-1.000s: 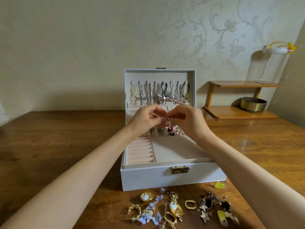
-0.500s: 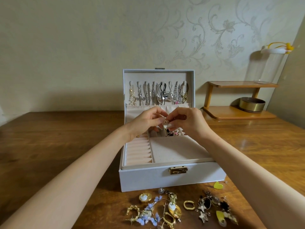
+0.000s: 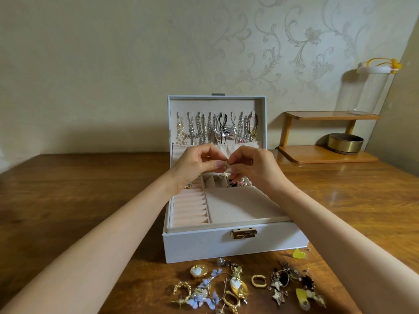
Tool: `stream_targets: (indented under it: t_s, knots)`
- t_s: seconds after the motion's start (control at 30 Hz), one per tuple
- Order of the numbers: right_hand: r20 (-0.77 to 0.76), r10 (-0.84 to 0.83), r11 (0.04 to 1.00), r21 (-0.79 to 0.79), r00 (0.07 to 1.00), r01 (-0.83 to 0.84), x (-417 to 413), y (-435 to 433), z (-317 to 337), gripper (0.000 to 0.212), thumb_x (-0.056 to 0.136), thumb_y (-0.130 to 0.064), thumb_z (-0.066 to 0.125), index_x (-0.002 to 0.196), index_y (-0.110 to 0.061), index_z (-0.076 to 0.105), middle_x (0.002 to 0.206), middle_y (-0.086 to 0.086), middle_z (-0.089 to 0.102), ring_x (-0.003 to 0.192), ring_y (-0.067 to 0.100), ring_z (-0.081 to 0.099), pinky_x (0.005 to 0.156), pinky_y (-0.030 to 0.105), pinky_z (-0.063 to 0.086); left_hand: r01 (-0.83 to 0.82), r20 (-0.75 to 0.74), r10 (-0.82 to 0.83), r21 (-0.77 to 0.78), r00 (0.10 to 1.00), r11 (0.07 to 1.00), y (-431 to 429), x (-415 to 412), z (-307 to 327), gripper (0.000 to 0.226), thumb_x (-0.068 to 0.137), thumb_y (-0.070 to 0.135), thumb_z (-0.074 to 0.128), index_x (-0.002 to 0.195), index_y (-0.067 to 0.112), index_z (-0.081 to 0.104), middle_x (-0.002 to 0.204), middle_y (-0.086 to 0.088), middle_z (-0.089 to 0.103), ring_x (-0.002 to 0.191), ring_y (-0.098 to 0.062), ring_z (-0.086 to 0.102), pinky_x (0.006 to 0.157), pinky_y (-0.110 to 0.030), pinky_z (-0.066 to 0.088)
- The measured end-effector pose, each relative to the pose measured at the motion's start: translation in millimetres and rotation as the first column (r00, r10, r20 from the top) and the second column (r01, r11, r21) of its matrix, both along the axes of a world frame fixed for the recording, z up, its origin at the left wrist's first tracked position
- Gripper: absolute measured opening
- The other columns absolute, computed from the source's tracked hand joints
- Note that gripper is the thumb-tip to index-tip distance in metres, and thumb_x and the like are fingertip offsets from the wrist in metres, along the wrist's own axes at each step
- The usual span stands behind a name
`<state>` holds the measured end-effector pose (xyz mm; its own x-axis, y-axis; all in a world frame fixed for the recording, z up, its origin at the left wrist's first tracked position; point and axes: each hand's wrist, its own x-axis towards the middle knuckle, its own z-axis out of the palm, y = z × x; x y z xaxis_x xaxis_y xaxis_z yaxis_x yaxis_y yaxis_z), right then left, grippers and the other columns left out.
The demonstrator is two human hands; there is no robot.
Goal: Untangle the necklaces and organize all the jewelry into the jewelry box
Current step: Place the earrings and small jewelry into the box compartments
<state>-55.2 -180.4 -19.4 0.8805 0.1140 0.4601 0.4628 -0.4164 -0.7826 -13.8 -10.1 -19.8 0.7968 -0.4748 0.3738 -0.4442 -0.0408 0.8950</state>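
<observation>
Pinching trinket [image 3: 225, 167]: left hand [image 3: 194, 164], right hand [image 3: 257, 167], over jewelry box [image 3: 204, 244].

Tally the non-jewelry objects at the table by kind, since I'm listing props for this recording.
jewelry box: 1
wooden shelf: 1
brass tin: 1
clear jar: 1
Total: 4

Centre frame: left hand [image 3: 196, 162] and right hand [image 3: 256, 165] pinch 1 small earring [image 3: 226, 167] above the open jewelry box [image 3: 226, 242]; loose jewelry [image 3: 240, 286] lies lower centre.

floral cream wallpaper [image 3: 294, 41], wooden table [image 3: 79, 189], small wooden shelf [image 3: 328, 115]
</observation>
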Motion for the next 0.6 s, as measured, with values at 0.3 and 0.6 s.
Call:
stream_targets:
  t_s: [0.3,0.6]
  knots:
    - [0.068,-0.015,1.0,0.025,0.998,0.014,-0.9,0.9,-1.0,0.009,0.081,-0.001,0.07,0.086,0.0,0.063,0.067,0.007,0.065,0.054,0.013,0.063,0.051,0.015,0.05,-0.045,-0.017,0.044,-0.043,0.999,0.998,0.0,-0.4,0.8,0.011,0.08,0.001,0.066,0.09,-0.002,0.062,0.086,-0.01,0.065,0.083,-0.017,0.065,0.081,-0.027,0.056]
    - [0.031,0.037,0.998,-0.047,0.999,-0.036,2.7,-0.6,-3.7,0.011,0.084,-0.012,0.071,0.086,-0.005,0.062,0.074,0.008,0.067,0.061,0.021,0.066,0.061,0.037,0.059,-0.021,-0.04,0.02,-0.038,0.999,0.999,0.3,-0.7,1.0,0.016,0.081,-0.003,0.064,0.096,-0.009,0.059,0.084,-0.014,0.063,0.076,-0.018,0.068,0.072,-0.026,0.058]
